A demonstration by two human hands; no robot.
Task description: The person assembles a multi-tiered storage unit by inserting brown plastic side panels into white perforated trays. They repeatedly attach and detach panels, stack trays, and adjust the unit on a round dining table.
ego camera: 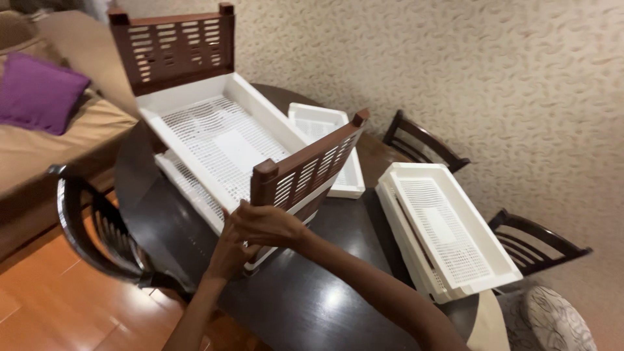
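Both forearms reach up from lower frame. Right hand [270,224] lies over left hand [229,252], fingers curled tight around the brown side panel [305,172] of the rack [221,140] on the desk [312,299].

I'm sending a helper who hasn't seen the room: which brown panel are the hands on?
On the round dark table, the white tray has two slotted brown panels. It is the near panel, beside both hands, not the far one by the sofa.

Both forearms are bare to the frame edge, with no sleeves, rings or watch showing.
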